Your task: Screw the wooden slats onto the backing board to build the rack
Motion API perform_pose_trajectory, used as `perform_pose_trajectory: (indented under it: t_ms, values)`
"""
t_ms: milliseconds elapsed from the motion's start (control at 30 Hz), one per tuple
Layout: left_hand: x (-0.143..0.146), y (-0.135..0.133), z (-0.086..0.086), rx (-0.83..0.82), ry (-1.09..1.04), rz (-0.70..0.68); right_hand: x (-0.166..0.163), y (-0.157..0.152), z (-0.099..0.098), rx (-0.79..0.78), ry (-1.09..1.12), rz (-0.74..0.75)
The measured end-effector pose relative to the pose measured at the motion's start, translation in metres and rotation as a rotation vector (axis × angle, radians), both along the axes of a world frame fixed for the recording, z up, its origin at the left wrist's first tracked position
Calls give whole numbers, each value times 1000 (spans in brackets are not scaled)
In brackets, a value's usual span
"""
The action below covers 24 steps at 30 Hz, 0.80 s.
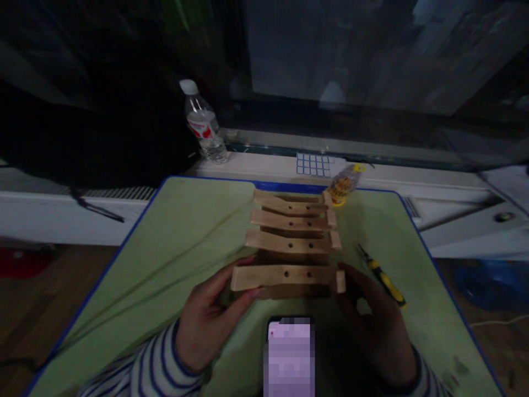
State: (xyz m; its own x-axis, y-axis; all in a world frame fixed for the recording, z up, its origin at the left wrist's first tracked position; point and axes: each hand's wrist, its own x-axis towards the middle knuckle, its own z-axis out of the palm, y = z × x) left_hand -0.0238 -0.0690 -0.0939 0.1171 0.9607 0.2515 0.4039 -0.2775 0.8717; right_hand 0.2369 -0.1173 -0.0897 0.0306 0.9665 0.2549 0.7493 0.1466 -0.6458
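Several light wooden pieces, each with two holes, stand in a row on the green table. My left hand (212,314) holds the left end of the nearest wooden piece (264,277), thumb in front and fingers behind. At that piece's right end, my right hand (374,320) has its fingers around a short upright block (340,281). Behind it stand a second wooden piece (273,241), a third wooden piece (275,221) and the farthest wooden piece (275,204). A phone (289,358) with a lit, pixelated screen lies between my forearms.
On the right of the green table (182,231) lies a yellow and black screwdriver (382,275). A bag with yellow contents (343,184) rests at the back edge. The window sill behind bears a clear water bottle (205,127) and a blue-gridded sheet (314,165).
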Motion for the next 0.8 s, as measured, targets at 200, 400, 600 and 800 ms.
perform_pose_trajectory:
  t_ms: [200, 400, 600, 800]
  values:
    - [2, -1, -6, -3, 7, 4, -3, 4, -1, -7, -24, -37]
    - [1, 1, -5, -30, 72, -3, -6, 4, 6, -6, -87, -78]
    - [5, 5, 3, 14, 102, -77, -8, 2, 9, -13, -144, -104]
    - [6, 3, -1, -12, 47, -73, -7, 1, 11, -14, -152, -90]
